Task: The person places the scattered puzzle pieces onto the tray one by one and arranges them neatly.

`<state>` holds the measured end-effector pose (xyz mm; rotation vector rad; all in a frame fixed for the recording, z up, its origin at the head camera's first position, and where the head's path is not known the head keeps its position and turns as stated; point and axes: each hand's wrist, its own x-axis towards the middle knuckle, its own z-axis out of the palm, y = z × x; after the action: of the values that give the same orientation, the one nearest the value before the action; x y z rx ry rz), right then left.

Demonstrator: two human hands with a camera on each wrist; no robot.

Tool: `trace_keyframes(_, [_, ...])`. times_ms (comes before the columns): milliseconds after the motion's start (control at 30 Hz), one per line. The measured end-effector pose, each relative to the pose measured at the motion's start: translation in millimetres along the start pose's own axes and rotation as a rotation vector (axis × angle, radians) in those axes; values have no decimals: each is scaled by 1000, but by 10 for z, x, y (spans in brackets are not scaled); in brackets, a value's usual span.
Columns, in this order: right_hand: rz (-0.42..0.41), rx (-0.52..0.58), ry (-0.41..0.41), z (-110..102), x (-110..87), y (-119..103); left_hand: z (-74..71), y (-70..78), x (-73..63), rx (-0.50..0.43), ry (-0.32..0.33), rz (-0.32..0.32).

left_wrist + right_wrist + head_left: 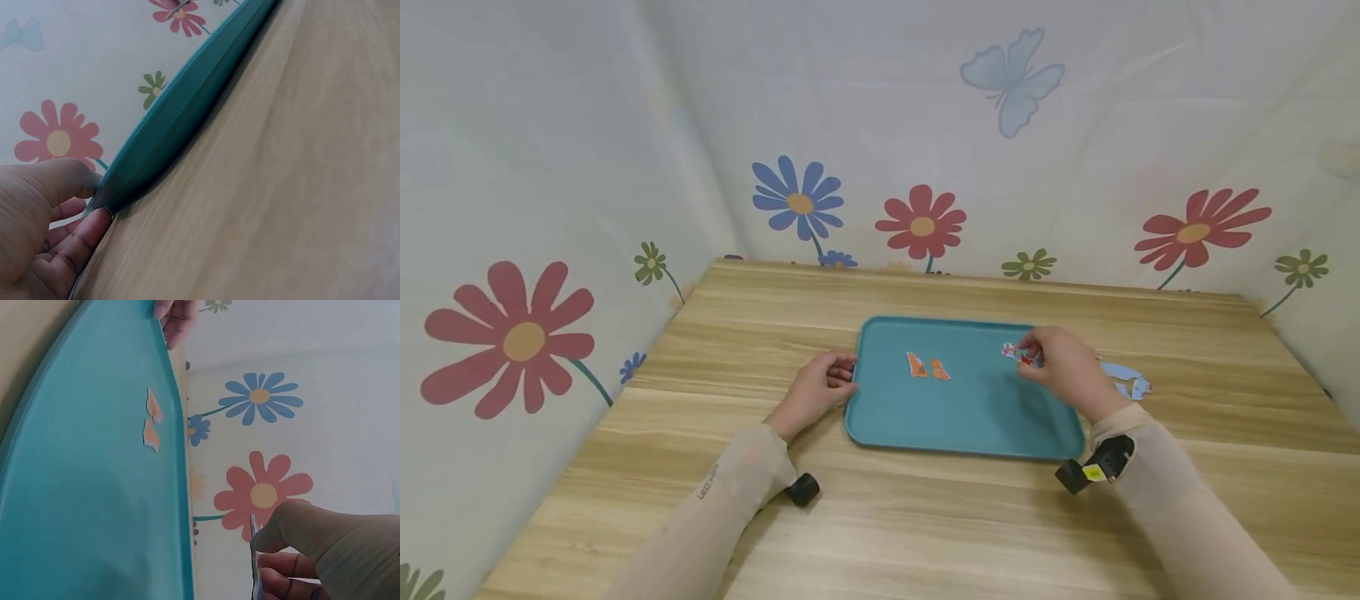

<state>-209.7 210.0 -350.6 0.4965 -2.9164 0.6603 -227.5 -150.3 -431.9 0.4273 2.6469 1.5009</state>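
A teal tray [962, 417] lies on the wooden table. My left hand [817, 390] grips its left edge, thumb at the rim and fingers tucked against the side, as the left wrist view shows. Over the tray's right part, my right hand [1063, 367] pinches a thin, flat cutout piece [1009, 350] with red and white patterning. The right wrist view shows this piece edge-on [254, 550], between thumb and fingers; my hand hides part of its print. Two small orange cutout pieces [917, 366] lie side by side, slightly apart, left of the tray's middle.
Light-blue cutout pieces [1123, 375] lie on the table [1217, 475] just right of the tray, partly behind my right hand and wrist. A white cloth with printed flowers [865, 100] hangs behind the table and along its left side.
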Motion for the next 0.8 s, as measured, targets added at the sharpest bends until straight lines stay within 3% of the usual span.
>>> trace_keyframes(800, [36, 69, -54, 459, 330, -110, -13, 61, -30, -10, 5, -23])
